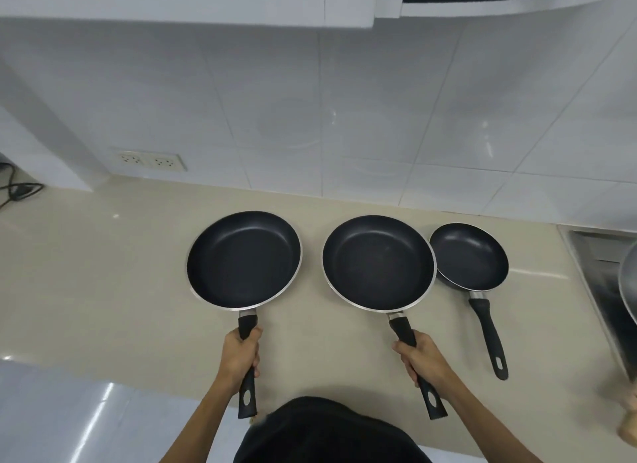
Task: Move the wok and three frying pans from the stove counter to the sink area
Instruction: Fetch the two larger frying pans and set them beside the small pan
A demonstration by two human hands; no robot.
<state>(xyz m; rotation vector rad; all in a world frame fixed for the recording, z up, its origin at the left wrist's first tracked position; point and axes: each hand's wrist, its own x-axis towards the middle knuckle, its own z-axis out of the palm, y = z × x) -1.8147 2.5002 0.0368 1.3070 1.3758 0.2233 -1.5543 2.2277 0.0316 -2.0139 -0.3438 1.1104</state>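
Three black non-stick frying pans are lined up over the beige counter (103,273). My left hand (239,354) grips the black handle of the left large pan (243,259). The handle of the middle large pan (377,262) is held in my right hand (422,359). Whether these two pans rest on the counter or hover just above it is unclear. A small frying pan (470,257) lies to the right with its handle free, its rim close to the middle pan. At the right edge a metal rim, possibly the wok (627,283), shows over the sink (599,266).
A white tiled wall (344,118) backs the counter, with a double power socket (148,161) at the left. Black cables (17,188) lie at the far left. White cabinets hang overhead. A pale object (629,414) sits at the lower right edge.
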